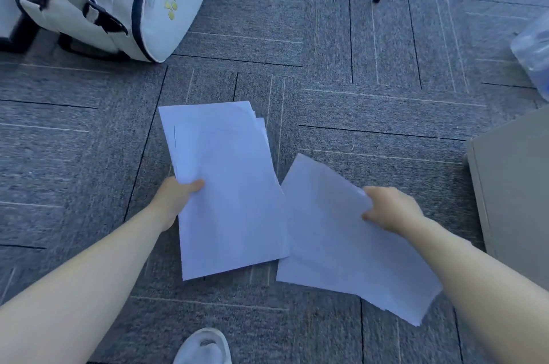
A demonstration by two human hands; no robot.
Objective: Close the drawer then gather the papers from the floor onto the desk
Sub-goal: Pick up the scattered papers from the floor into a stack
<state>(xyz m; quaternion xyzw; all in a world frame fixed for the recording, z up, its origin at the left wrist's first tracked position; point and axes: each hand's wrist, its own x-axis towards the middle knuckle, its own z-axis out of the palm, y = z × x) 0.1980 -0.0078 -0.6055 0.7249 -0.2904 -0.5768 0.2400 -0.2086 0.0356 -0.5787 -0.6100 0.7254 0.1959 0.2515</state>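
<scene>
Left hand (pixel 175 194) is clamped on a paper stack (pixel 225 185), fingers hidden beneath; right hand (pixel 392 207) pinches another sheaf (pixel 335 239). A beige cabinet (pixel 517 185) is cut off at the edge.

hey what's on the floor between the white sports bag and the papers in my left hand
Nothing: in the head view, only bare grey carpet separates the white sports bag from the paper stack held in the left hand.
</scene>
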